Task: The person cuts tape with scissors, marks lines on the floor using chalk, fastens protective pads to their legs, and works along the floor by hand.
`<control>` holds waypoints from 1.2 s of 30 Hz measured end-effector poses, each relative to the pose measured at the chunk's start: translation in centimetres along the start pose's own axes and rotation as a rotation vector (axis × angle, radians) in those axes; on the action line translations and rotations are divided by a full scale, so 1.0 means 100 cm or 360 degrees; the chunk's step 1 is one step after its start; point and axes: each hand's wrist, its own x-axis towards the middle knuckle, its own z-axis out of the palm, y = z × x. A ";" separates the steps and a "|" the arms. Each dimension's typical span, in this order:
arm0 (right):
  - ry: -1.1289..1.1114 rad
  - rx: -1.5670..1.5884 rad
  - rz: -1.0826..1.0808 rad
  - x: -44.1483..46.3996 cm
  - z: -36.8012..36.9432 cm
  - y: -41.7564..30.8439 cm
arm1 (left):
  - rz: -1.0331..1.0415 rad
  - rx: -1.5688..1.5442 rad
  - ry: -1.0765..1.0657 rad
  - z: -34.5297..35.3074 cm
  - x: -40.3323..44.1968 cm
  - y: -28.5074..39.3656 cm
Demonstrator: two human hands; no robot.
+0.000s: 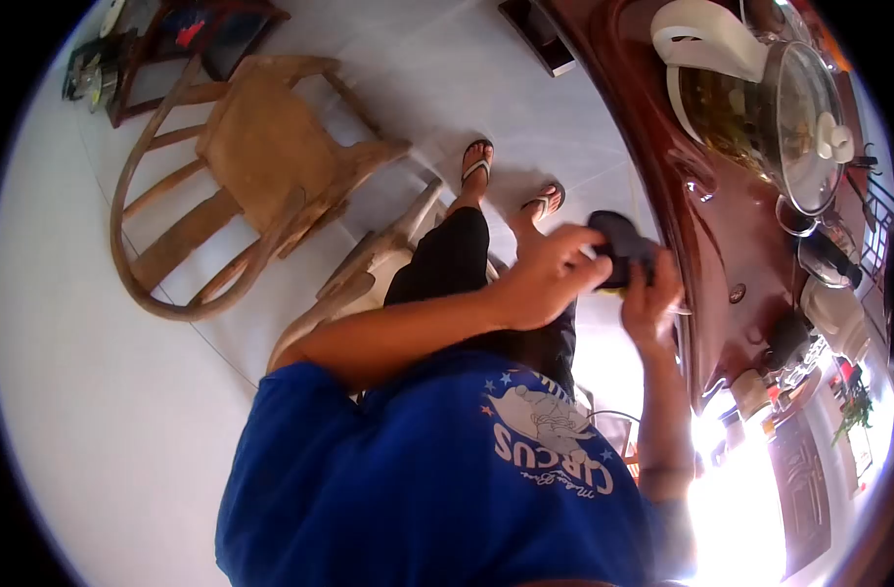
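Observation:
A small black rounded object (pixel 618 235) is held between my two hands, just off the edge of the dark red wooden table (pixel 696 293). My left hand (pixel 550 277) reaches across from the left, its thumb and fingers closed on the object's near side. On the other side, my right hand (pixel 652 298) has its fingers round the lower right part of it. Motion blur and my fingers hide the object's exact shape. A bit of something yellowish shows beneath it.
On the table stand a glass kettle (pixel 726 112) with a white handle and a glass lid, and several dark and pale vessels. A wooden armchair (pixel 266 147) is at the left. Another wooden chair (pixel 369 269) is beside my legs. A dark box (pixel 537 37) lies on the floor.

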 end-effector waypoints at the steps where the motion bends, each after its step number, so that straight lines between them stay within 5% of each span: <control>1: 0.0186 -0.0137 -0.0104 0.007 -0.003 0.001 | 0.0110 0.0158 0.0132 -0.016 0.010 -0.014; 3: 0.0555 -0.0269 -0.0315 0.027 -0.016 -0.009 | -0.0298 0.0302 0.0136 -0.068 0.035 -0.026; 5: 0.0700 -0.0491 -0.0237 0.034 -0.033 0.017 | -0.0212 0.0730 0.0242 -0.123 0.060 -0.042; 8: 0.0958 -0.1024 -0.0555 0.059 -0.045 0.033 | -0.0185 0.1368 0.0530 -0.231 0.111 -0.123; 11: 0.0831 -0.1081 -0.0490 0.076 -0.043 0.048 | -0.0180 0.2147 0.0531 -0.315 0.125 -0.165; 14: 0.0899 -0.0776 -0.0408 0.083 -0.035 0.067 | -0.0466 0.2281 0.0714 -0.381 0.137 -0.210; 18: 0.0645 -0.1056 -0.0354 0.078 -0.043 0.077 | -0.0574 0.2688 0.0331 -0.443 0.140 -0.228; 21: 0.0693 -0.1271 -0.0400 0.078 -0.041 0.083 | -0.0239 0.2845 0.0204 -0.454 0.133 -0.237; 25: 0.0786 -0.1429 -0.0450 0.083 -0.042 0.096 | -0.0437 0.2664 0.0270 -0.474 0.146 -0.275; 28: 0.0780 -0.1496 0.0013 0.080 -0.044 0.095 | -0.0459 0.2604 0.0380 -0.494 0.158 -0.322; 31: 0.0795 -0.1391 -0.0216 0.083 -0.047 0.096 | -0.0557 0.2759 0.0459 -0.514 0.183 -0.364; 33: 0.0789 -0.0984 0.0087 0.076 -0.066 0.117 | -0.0684 0.2944 0.0360 -0.531 0.199 -0.373; 34: 0.0614 -0.1319 -0.0009 0.074 -0.079 0.107 | -0.0747 0.2977 0.0317 -0.542 0.206 -0.380; 36: 0.0851 -0.0389 0.0113 0.073 -0.049 0.096 | -0.0794 0.2590 0.0541 -0.570 0.222 -0.394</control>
